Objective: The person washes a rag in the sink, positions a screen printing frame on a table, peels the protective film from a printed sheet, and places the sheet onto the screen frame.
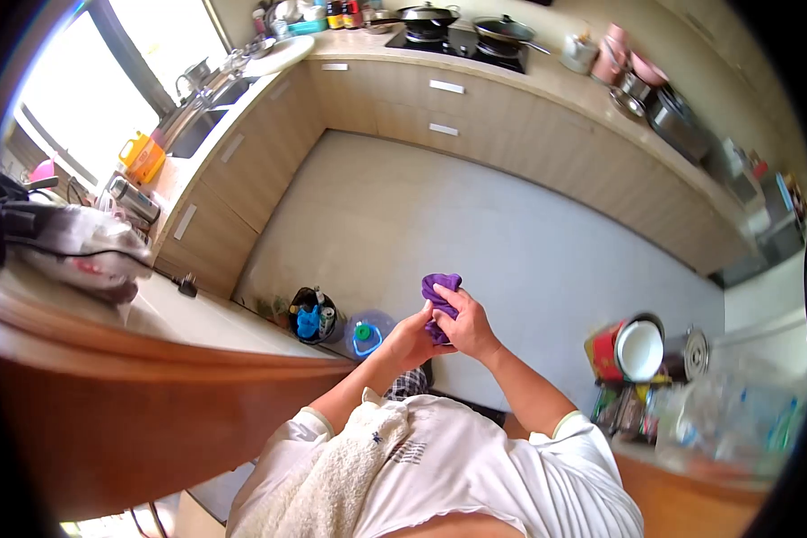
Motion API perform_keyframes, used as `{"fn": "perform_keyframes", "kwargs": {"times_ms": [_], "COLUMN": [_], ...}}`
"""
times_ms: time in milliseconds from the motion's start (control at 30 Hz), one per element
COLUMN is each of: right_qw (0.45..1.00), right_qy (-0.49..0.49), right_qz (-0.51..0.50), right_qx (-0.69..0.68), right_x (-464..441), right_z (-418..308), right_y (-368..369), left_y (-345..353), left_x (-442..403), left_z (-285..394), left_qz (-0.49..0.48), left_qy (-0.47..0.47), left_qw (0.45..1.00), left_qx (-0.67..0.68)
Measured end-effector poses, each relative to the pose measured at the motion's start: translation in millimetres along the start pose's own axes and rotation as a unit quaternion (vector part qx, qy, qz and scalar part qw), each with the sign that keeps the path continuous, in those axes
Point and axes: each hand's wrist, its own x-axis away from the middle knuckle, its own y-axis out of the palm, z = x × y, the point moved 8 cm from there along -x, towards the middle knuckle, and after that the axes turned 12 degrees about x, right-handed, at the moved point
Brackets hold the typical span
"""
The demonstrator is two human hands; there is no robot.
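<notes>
A bunched purple cloth (439, 289) is held between my two hands, out in front of my body above the floor. My left hand (410, 339) grips it from the lower left, the fingers partly hidden. From the right, my right hand (466, 325) closes over it with the fingers bent around the folds. The two hands touch or nearly touch. A cream towel (350, 457) hangs over the front of my white shirt (475, 448).
Left of my hands stand a bin (312, 316) with rubbish and a large clear bottle (368, 334). A red bucket-like container (623, 348) is at right. Ahead, the counter (547, 76) carries a stove (462, 47) with pans. A sink (197, 133) lies at left.
</notes>
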Motion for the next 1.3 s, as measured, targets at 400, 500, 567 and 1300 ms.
{"fn": "perform_keyframes", "kwargs": {"times_ms": [400,500,567,1300], "right_qw": [0.999,0.974,0.959,0.801], "right_qy": [-0.032,0.070,0.091,0.056], "right_qz": [0.007,-0.073,-0.131,-0.515], "right_qx": [-0.004,-0.202,-0.233,-0.300], "right_x": [-307.2,-391.8,-447.4,-917.2], "right_z": [51.7,84.1,89.6,-72.3], "right_y": [-41.1,-15.1,9.9,461.7], "left_y": [-3.5,-4.0,-21.4,-270.4], "left_x": [-213.0,-230.7,-237.9,-86.1], "left_z": [250.5,330.8,385.6,727.3], "left_qz": [0.039,0.068,0.085,0.395], "left_qy": [0.103,0.152,0.196,0.470], "left_qw": [0.994,0.986,0.977,0.744], "left_qx": [-0.009,0.019,0.013,0.263]}}
